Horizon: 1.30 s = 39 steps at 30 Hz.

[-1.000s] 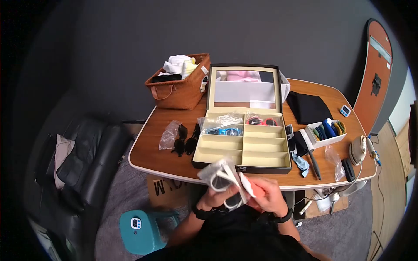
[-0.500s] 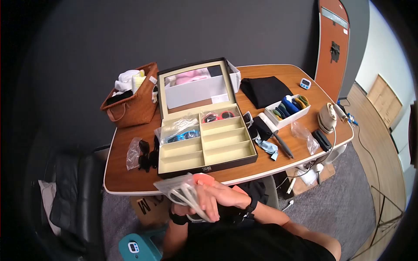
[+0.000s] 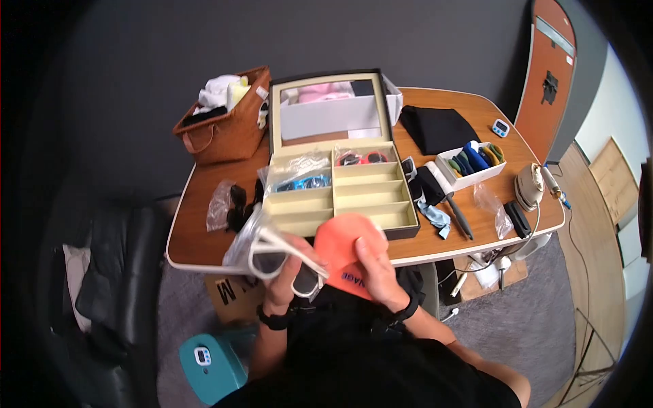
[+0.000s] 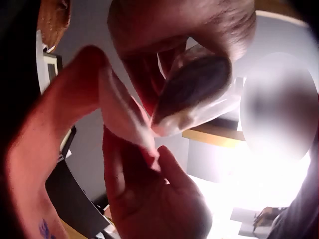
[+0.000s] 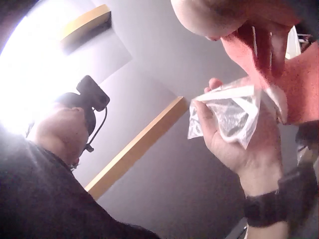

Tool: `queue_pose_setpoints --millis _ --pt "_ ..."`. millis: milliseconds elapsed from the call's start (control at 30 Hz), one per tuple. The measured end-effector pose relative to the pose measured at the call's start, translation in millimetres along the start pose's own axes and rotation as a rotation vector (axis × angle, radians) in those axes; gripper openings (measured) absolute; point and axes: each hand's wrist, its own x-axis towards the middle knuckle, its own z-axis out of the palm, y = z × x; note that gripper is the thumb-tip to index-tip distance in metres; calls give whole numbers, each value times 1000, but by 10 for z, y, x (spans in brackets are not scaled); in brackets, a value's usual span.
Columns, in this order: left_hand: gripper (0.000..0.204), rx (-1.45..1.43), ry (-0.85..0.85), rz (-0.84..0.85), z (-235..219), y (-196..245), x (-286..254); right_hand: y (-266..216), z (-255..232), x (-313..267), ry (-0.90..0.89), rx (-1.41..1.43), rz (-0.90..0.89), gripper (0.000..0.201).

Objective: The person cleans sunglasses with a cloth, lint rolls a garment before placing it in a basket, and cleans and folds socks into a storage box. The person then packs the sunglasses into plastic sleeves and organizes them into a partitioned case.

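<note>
White-framed sunglasses (image 3: 272, 239) in a clear plastic bag (image 3: 238, 248) are gripped by my left hand (image 3: 280, 291) in front of the table edge. One dark lens (image 4: 194, 89) shows under that hand in the left wrist view. My right hand (image 3: 382, 277) pinches a coral, sock-shaped piece of fabric (image 3: 345, 238) with dark lettering, its thumb lying over the front. The fabric hangs right beside the sunglasses. Just beyond both hands stands an open compartment case (image 3: 377, 232), holding bagged blue glasses (image 3: 303, 183) and red sunglasses (image 3: 374, 158).
Dark sunglasses (image 3: 237, 197) lie left of the case, near a brown basket (image 3: 228, 143) of clothes. To the right are a lint roller (image 3: 461, 221), a white box (image 3: 476, 176) of rolled fabric, black cloth (image 3: 439, 129) and an iron (image 3: 528, 187). A teal stool (image 3: 211, 377) stands below.
My hands, bunched together half a second ago, have drawn apart. The coral fabric is now spread out, lettering showing. The bagged sunglasses stay in my left hand. The head view has shifted.
</note>
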Motion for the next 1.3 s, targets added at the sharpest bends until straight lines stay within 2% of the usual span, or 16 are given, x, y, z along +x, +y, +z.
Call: queue_pose_setpoints --millis 133,200,300,367,467,533,600,733,867,967,1033,1067,1100,1133,1233,1300 --pt "27 5 -238 -448 -5 -6 12 10 -166 -37 -303 99 112 54" --pt "44 194 -100 -266 10 -213 -89 -52 -101 -67 -316 -492 -50 48" --pt "43 36 -101 -306 -29 -279 -89 -134 -155 -38 -395 -317 177 48" --pt "40 -390 -384 -693 -93 -183 -85 -127 -129 -80 -475 -200 225 43" --pt "36 -332 -383 -429 -86 -275 -92 47 -162 -45 -523 32 182 39" --pt "36 -80 -237 -328 3 -290 -117 -82 -155 -29 -321 -356 287 39" --pt "36 255 -135 -235 74 -291 -121 -179 3 3 -177 -370 -20 33" --pt "37 274 -101 -273 117 -343 -83 -192 -100 102 -187 -543 -304 32" --pt "22 122 147 -372 106 -323 34 -80 -89 19 -71 -92 -179 43" --pt "43 -11 -376 -451 -10 -137 -15 -2 -67 -15 -246 -316 -281 51" --pt "70 -265 -372 -419 41 -249 -211 17 -53 -70 -476 -520 -211 52" --pt "78 -314 -429 -382 -42 -344 -236 -223 -86 -108 -596 -338 387 45" --pt "72 -604 -555 -371 8 -361 -88 -246 -23 -92 -505 -450 191 41" --pt "57 -279 -56 -396 -427 -573 -429 -217 36 -89 -408 -553 -1 39" --pt "42 90 94 -313 -112 -296 -105 -110 -24 78 -318 -715 -415 28" --pt "30 100 265 -296 -36 -326 -59 -128 -48 77 -218 -714 -383 30"
